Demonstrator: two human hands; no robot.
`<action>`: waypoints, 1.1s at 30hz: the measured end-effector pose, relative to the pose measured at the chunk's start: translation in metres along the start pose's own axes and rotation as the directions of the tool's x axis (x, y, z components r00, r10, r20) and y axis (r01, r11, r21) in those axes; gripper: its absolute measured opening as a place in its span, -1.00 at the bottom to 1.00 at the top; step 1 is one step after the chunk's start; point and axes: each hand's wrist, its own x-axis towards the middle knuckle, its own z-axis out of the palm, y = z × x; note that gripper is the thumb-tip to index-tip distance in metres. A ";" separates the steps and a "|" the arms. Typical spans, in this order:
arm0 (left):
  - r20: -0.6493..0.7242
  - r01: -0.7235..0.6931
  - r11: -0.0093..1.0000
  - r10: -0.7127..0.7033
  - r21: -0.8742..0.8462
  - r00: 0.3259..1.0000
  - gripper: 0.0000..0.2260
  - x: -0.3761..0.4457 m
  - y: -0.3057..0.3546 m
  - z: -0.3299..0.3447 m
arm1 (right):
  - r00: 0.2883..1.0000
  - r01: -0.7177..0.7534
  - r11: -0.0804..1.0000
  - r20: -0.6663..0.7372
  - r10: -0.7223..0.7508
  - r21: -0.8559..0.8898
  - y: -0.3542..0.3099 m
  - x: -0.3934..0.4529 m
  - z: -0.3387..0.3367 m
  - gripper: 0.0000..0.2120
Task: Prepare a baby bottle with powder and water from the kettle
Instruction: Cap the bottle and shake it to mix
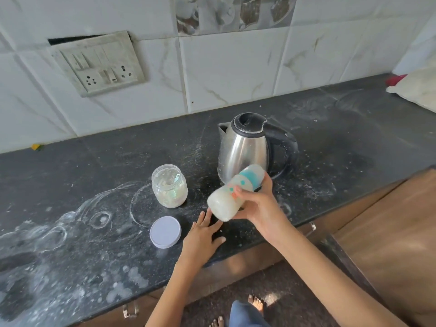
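My right hand (257, 204) grips the baby bottle (233, 192) above the counter. The bottle is tilted almost flat and blurred, its teal capped end toward the kettle and its milky base toward me. Behind it stands the steel kettle (243, 147) with a black lid and handle, lid down. My left hand (203, 234) rests flat on the dark counter (94, 173), fingers spread, just under the bottle's base. An open glass jar (169, 185) with pale powder and a spoon inside stands left of the bottle. Its white lid (165, 232) lies on the counter beside my left hand.
White powder and water rings smear the counter at the left. A switch and socket plate (99, 64) is on the tiled wall. A white bag (417, 88) lies at the far right. Wooden cabinets run below the counter edge, and my feet (257, 303) show on the floor.
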 end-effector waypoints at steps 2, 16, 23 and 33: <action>-0.028 0.033 0.999 -0.034 -0.025 0.999 -0.37 -0.002 -0.004 0.009 | 0.990 -0.076 0.985 0.104 0.093 -0.158 0.010 -0.009 0.001 -0.21; -0.079 -0.099 0.995 0.097 -0.027 0.992 -0.50 0.000 -0.002 0.006 | 0.998 -0.021 0.995 -0.062 0.027 0.095 0.004 0.000 0.002 -0.21; -0.067 -0.076 0.996 0.074 -0.041 0.995 -0.49 0.004 -0.007 0.004 | 0.997 -0.023 0.992 -0.075 0.033 0.124 0.006 0.001 0.011 -0.30; -0.049 0.030 0.997 -0.034 -0.066 0.998 -0.46 0.007 0.013 0.012 | 0.987 -0.050 0.995 -0.147 0.062 0.089 0.005 0.001 0.006 -0.32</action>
